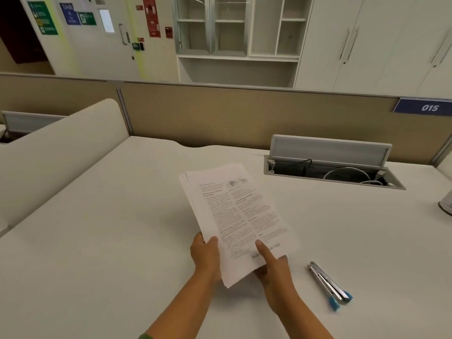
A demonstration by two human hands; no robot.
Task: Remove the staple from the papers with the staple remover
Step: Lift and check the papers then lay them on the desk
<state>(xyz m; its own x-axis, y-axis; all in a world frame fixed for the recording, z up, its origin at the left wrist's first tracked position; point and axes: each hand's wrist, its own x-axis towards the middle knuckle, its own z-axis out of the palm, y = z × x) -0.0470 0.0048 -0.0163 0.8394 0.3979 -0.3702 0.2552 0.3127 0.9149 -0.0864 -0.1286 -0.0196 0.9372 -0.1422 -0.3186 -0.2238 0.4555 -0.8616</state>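
Note:
A stack of printed white papers (234,216) is held above the desk, slightly fanned at its far end. My left hand (205,255) grips the stack's near left edge, thumb on top. My right hand (271,267) holds the near right corner, with the index finger lying on the top sheet and the other fingers underneath. The staple itself is too small to make out. A metal staple remover (329,285) with blue tips lies flat on the desk to the right of my right hand, apart from it.
The white desk (122,241) is bordered by a beige partition (244,113) behind. An open cable hatch (332,167) with cords sits at the back right. A white curved divider (61,148) stands at the left. A pale object (446,204) shows at the right edge.

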